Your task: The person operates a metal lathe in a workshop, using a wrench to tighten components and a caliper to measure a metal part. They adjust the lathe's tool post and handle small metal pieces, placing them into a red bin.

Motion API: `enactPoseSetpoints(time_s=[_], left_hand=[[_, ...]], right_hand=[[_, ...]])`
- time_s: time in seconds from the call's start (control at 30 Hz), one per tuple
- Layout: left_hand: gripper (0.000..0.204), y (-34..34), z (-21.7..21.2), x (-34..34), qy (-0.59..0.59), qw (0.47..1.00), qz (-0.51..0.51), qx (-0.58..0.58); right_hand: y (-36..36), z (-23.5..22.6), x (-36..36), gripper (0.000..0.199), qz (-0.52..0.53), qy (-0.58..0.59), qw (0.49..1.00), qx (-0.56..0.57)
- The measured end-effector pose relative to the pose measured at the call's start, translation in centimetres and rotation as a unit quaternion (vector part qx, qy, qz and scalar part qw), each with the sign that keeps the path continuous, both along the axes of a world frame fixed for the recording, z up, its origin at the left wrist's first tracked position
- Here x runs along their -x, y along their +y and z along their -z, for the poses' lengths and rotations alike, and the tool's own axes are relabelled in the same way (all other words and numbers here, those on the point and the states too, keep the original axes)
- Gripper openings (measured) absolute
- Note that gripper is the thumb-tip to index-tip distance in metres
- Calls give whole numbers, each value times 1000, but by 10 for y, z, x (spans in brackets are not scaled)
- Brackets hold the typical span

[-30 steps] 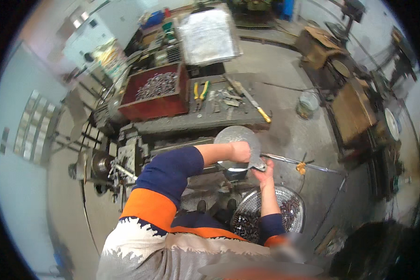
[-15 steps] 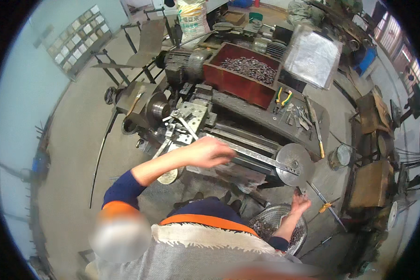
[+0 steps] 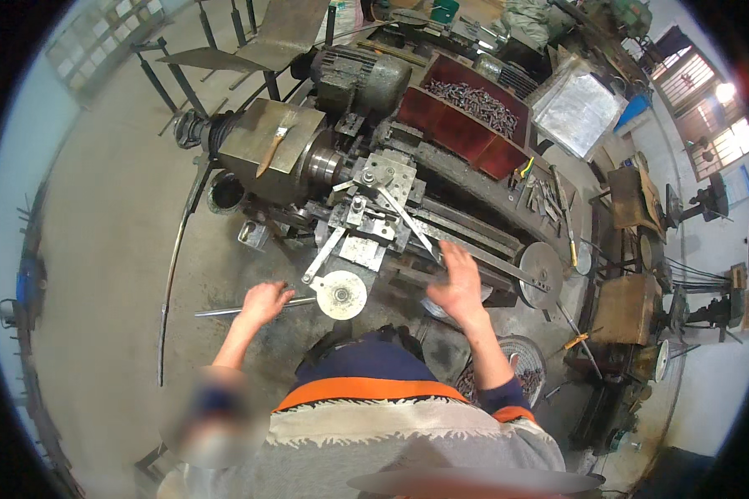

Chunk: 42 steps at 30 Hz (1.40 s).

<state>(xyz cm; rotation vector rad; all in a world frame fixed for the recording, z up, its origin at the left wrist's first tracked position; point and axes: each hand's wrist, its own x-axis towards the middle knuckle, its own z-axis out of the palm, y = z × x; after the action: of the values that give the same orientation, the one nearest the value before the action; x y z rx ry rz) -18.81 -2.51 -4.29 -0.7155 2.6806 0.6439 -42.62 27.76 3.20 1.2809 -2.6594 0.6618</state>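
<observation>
At the front of the lathe, my left hand (image 3: 265, 302) is closed around a thin metal rod (image 3: 301, 302) that runs to a round pale handwheel (image 3: 341, 295). My right hand (image 3: 458, 284) is raised beside the free end of a flat metal lever (image 3: 409, 223), its fingers stretched out and nothing visible in them. Whether it touches the lever I cannot tell. That lever is joined to the bolted tool block (image 3: 387, 173). Left of the block is the round chuck (image 3: 326, 166). A long flat bar (image 3: 495, 264) reaches from near my right hand to a grey metal disc (image 3: 541, 273).
Behind the lathe bed, a red box (image 3: 466, 145) holds many small metal pieces. A perforated basket (image 3: 512, 343) with more pieces stands low by my right forearm. A brush (image 3: 271, 152) lies on the headstock (image 3: 266, 137). Hand tools (image 3: 545, 200) lie on the bench at right.
My left hand has gone from above the flat bar down to the rod at left. The right hand has come from beside the disc to the lever's end. The view has shifted.
</observation>
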Motion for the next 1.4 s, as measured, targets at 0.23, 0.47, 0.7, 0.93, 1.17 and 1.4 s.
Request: enactPoseSetpoints(time_s=[0.23, 0.47, 0.7, 0.93, 1.17, 1.4], left_hand=[[43, 5, 30, -26, 92, 994, -53, 26], [47, 13, 34, -25, 130, 983, -115, 68], [48, 12, 44, -25, 154, 977, -116, 95], [49, 8, 39, -27, 159, 984, -36, 76], [49, 4, 44, -27, 176, 983, -1, 49], [50, 2, 48, -31, 195, 979, -10, 62]], right_hand=[[-35, 12, 5, 73, 46, -18, 986, -162], [-38, 15, 1, 68, 54, -2, 985, -163], [-51, 0, -16, 60, 89, -3, 976, -199], [-50, 27, 1, 35, 150, 42, 971, -179], [-56, 13, -2, 25, 218, 11, 951, -217], [-62, 11, -1, 27, 216, 0, 937, -275]])
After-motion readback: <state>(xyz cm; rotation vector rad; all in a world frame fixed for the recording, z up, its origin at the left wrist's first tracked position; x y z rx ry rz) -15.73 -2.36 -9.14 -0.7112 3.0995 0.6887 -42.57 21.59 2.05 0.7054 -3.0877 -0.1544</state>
